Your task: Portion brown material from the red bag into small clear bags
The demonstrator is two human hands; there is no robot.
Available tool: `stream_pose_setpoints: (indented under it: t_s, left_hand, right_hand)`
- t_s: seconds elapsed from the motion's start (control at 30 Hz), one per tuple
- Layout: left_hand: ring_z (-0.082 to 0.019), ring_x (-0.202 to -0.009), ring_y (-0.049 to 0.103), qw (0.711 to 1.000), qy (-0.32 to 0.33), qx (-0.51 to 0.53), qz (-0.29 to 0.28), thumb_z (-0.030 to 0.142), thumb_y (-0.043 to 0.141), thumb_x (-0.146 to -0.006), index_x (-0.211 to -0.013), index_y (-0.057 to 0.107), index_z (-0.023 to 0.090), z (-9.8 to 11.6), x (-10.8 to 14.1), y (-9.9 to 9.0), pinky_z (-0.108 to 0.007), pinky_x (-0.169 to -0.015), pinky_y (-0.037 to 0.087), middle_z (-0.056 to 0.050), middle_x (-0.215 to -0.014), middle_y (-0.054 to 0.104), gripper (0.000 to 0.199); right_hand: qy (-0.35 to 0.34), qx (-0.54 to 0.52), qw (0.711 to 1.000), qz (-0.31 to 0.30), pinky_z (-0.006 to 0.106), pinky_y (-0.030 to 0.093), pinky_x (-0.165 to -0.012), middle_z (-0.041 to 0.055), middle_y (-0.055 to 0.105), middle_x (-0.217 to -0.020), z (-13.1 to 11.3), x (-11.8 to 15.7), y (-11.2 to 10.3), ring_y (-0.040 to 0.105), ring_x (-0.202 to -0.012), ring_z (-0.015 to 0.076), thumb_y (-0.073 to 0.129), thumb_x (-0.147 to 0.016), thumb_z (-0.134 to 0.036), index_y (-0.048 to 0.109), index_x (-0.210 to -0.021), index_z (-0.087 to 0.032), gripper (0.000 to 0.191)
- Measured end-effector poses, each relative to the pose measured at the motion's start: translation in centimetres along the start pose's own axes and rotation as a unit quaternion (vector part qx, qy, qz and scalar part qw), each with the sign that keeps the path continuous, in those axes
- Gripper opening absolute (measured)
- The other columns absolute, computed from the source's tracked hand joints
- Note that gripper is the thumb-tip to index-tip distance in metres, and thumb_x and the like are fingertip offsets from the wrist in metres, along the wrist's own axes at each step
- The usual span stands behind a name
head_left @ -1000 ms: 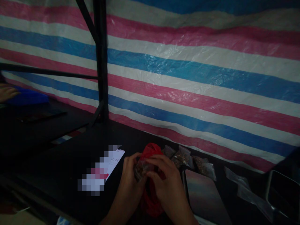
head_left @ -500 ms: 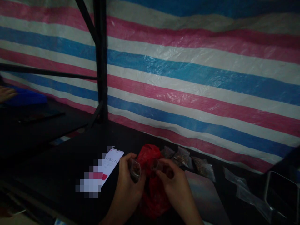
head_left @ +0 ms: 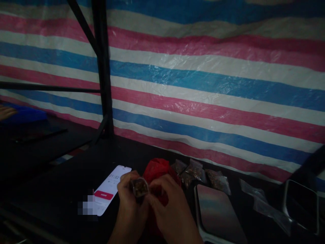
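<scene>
My left hand (head_left: pixel 133 206) is closed around a small clear plastic bag (head_left: pixel 140 188), whose mouth faces up and shows brownish bits inside. Against the bag's right edge, the thumb and fingertips of my right hand (head_left: pixel 170 206) are pinched together; what they hold is hidden. A red plastic bag (head_left: pixel 156 167) lies behind and beneath both hands, largely covered by them. Small clear bags with brown contents (head_left: pixel 195 169) lie just beyond my right hand.
Left of my hands lies a lit phone (head_left: pixel 106 189) with a timer. To the right are a flat silver-topped device (head_left: pixel 218 213), flat clear bags (head_left: pixel 269 206) and a dark rounded tray-like object (head_left: pixel 302 203). A striped tarp (head_left: pixel 203 84) hangs behind. Another person's hand (head_left: pixel 6 112) shows at far left.
My right hand has moved left from above the red bag to the small bag's edge. The clear item at its fingertips is now out of sight. The view has shifted slightly.
</scene>
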State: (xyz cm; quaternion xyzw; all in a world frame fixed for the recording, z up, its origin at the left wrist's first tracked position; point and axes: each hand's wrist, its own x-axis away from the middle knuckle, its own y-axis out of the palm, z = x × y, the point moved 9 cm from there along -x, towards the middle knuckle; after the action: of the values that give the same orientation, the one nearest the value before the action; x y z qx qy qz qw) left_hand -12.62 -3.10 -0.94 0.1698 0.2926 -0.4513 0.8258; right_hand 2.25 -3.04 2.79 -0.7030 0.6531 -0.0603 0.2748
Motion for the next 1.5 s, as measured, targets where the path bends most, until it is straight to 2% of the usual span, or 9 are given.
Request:
stream_pose_setpoints:
  t_s: [0.13, 0.27, 0.37, 0.57, 0.7, 0.77, 0.93, 1.2, 1.5]
  left_hand:
    - [-0.026, -0.106, 0.067, 1.0, 0.004, -0.012, -0.017, 0.027, 0.072, -0.081, -0.122, 0.051, 0.027, 0.5, 0.8, 0.8, -0.041, -0.087, 0.058, -0.008, -0.12, 0.059, 0.047]
    - [-0.029, -0.118, 0.072, 0.984, -0.139, 0.069, -0.085, 0.04, 0.079, -0.081, -0.146, 0.043, 0.029, -0.3, 1.5, 2.7, -0.044, -0.096, 0.062, -0.01, -0.132, 0.067, 0.074]
    - [-0.031, -0.114, 0.076, 0.962, -0.2, 0.065, -0.173, 0.049, 0.074, -0.084, -0.132, 0.06, 0.026, -0.4, 2.2, 4.4, -0.047, -0.097, 0.063, -0.01, -0.125, 0.075, 0.055]
    - [-0.03, -0.12, 0.076, 0.964, -0.108, -0.011, -0.242, 0.045, 0.064, -0.095, -0.133, 0.066, 0.028, 0.7, 3.4, 5.8, -0.045, -0.1, 0.064, -0.009, -0.13, 0.077, 0.042]
    - [-0.028, -0.129, 0.072, 0.967, -0.043, -0.05, -0.246, 0.043, 0.069, -0.095, -0.156, 0.046, 0.03, 1.2, 4.3, 6.1, -0.044, -0.104, 0.063, -0.009, -0.144, 0.071, 0.067]
    - [-0.029, -0.129, 0.072, 0.959, 0.033, -0.104, -0.26, 0.04, 0.073, -0.092, -0.16, 0.041, 0.033, 2.0, 4.6, 6.2, -0.045, -0.103, 0.063, -0.009, -0.145, 0.07, 0.076]
    - [-0.033, -0.122, 0.074, 0.902, 0.193, -0.229, -0.311, 0.027, 0.072, -0.086, -0.147, 0.061, 0.039, 2.7, 5.8, 6.6, -0.049, -0.097, 0.065, -0.006, -0.136, 0.075, 0.062]
    - [-0.03, -0.109, 0.081, 0.882, 0.157, -0.282, -0.343, 0.022, 0.049, -0.098, -0.127, 0.077, 0.032, 0.3, 6.7, 7.5, -0.049, -0.093, 0.065, -0.006, -0.123, 0.084, 0.041]
    - [-0.021, -0.102, 0.083, 0.948, 0.054, -0.163, -0.267, 0.034, 0.043, -0.107, -0.118, 0.075, 0.026, 1.9, 7.5, 10.2, -0.032, -0.089, 0.068, -0.004, -0.115, 0.085, 0.035]
  right_hand:
    - [-0.049, 0.036, 0.995, 0.077, 0.027, 0.049, -0.085, -0.001, 0.075, -0.097, 0.0, 0.5, -1.5, 0.071, -0.095, 0.0182, 0.07, -0.091, -0.006, 0.075, -0.087, -0.026, 0.022]
    - [-0.066, 0.009, 0.985, 0.158, 0.025, 0.05, -0.079, -0.0021, 0.075, -0.09, 0.2, 1.4, -4.7, 0.071, -0.085, 0.016, 0.069, -0.093, -0.01, 0.078, -0.086, -0.028, 0.021]
    - [-0.07, 0.002, 0.982, 0.178, 0.025, 0.051, -0.078, -0.0018, 0.076, -0.091, 0.2, 1.9, -6.3, 0.072, -0.084, 0.0162, 0.068, -0.094, -0.013, 0.079, -0.089, -0.028, 0.019]
    - [-0.08, 0.034, 0.973, 0.216, 0.026, 0.051, -0.078, -0.0011, 0.076, -0.089, -0.7, 3.1, -7.8, 0.072, -0.084, 0.0175, 0.067, -0.093, -0.02, 0.079, -0.087, -0.028, 0.015]
    - [-0.072, 0.045, 0.959, 0.271, 0.024, 0.048, -0.065, -0.0018, 0.072, -0.075, -0.3, 4.1, -10.8, 0.067, -0.069, 0.016, 0.063, -0.093, -0.028, 0.074, -0.079, -0.026, 0.018]
    - [-0.025, 0.045, 0.955, 0.294, 0.026, 0.048, -0.063, -0.0009, 0.071, -0.07, 1.7, 4.6, -13.3, 0.067, -0.065, 0.0175, 0.06, -0.094, -0.038, 0.071, -0.079, -0.025, 0.023]
    - [0.141, 0.109, 0.951, 0.252, 0.034, 0.052, -0.067, 0.0056, 0.075, -0.071, 9.3, 5.8, -18.1, 0.074, -0.07, 0.0266, 0.049, -0.084, -0.05, 0.066, -0.073, -0.027, 0.03]
    - [0.203, 0.17, 0.933, 0.244, 0.043, 0.052, -0.082, 0.0143, 0.083, -0.095, 13.9, 7.5, -19.4, 0.08, -0.096, 0.0377, 0.049, -0.09, -0.047, 0.076, -0.087, -0.025, 0.035]
    - [0.207, 0.208, 0.924, 0.244, 0.037, 0.05, -0.081, 0.0129, 0.08, -0.094, 14.2, 7.7, -20.3, 0.077, -0.091, 0.0316, 0.054, -0.092, -0.032, 0.078, -0.087, -0.022, 0.026]
